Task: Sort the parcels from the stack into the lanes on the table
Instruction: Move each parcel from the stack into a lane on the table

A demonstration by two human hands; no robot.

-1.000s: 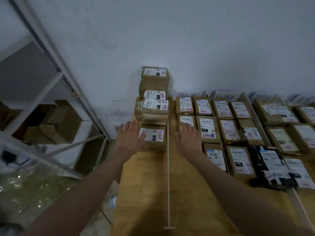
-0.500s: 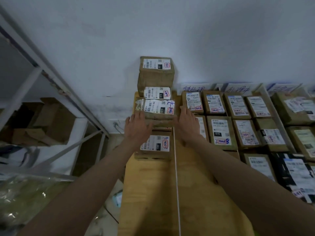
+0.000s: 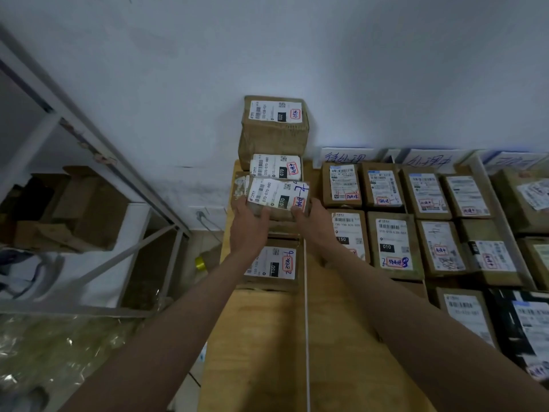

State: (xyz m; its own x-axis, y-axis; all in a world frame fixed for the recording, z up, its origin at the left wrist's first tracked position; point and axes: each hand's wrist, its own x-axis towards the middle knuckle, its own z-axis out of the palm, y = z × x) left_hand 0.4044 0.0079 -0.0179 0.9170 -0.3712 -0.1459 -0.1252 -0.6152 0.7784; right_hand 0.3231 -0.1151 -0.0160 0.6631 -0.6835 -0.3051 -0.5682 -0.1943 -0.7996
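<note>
Left hand (image 3: 248,226) grips the left end of the parcel (image 3: 277,197), thumb curled onto its near edge. Parcel sits atop the stack (image 3: 274,162) at the table's (image 3: 267,352) far left. Right hand (image 3: 313,220) grips the parcel's right end.

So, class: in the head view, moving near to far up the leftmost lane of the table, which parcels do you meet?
Parcel marked 150 → parcel marked 070 gripped by left hand and right hand at → second 070 parcel → tall parcel marked 032.
</note>
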